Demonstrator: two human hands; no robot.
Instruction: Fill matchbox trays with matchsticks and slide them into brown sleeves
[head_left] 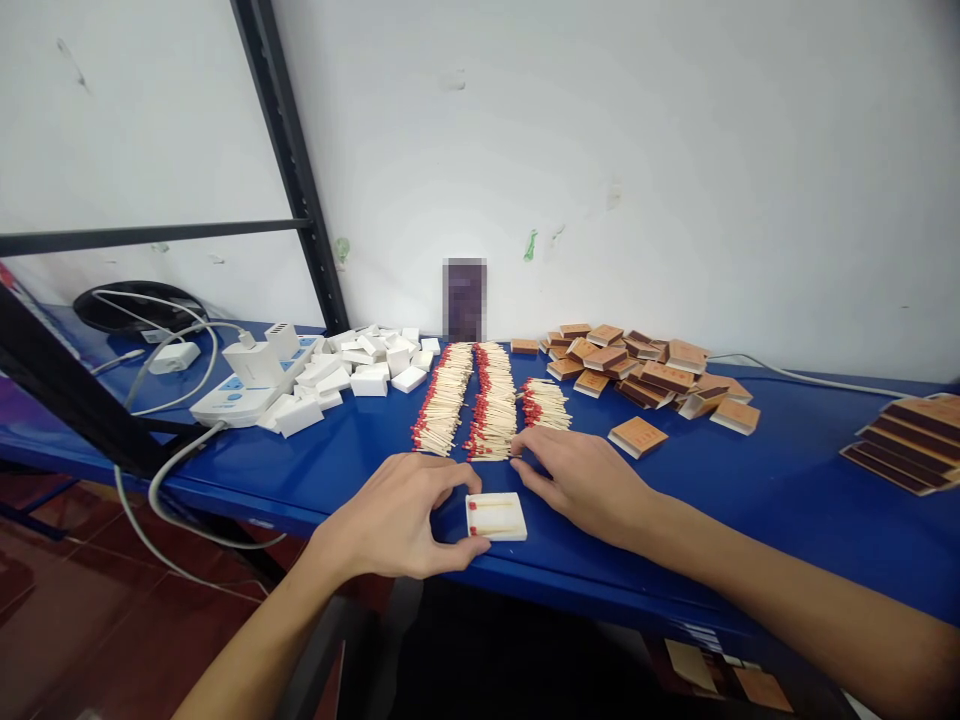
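My left hand (409, 515) grips a small white matchbox tray (499, 515) at its left end, thumb at the near edge and fingers at the far one. A few red-tipped matches lie in the tray. Beyond it, red-headed matches stretch back in two long rows, a left row (444, 400) and a middle row (493, 400). A shorter bunch of matches (547, 404) lies to their right. My right hand (589, 485) has its thumb and forefinger nearly together at the near end of the middle row; what is between the fingertips is too small to make out.
White trays (367, 360) are heaped at back left beside a power strip (247, 385) with chargers and cables. Brown matchbox sleeves (652, 370) lie piled at back right, with another stack (907, 440) at far right. A black metal frame (289, 150) rises at left.
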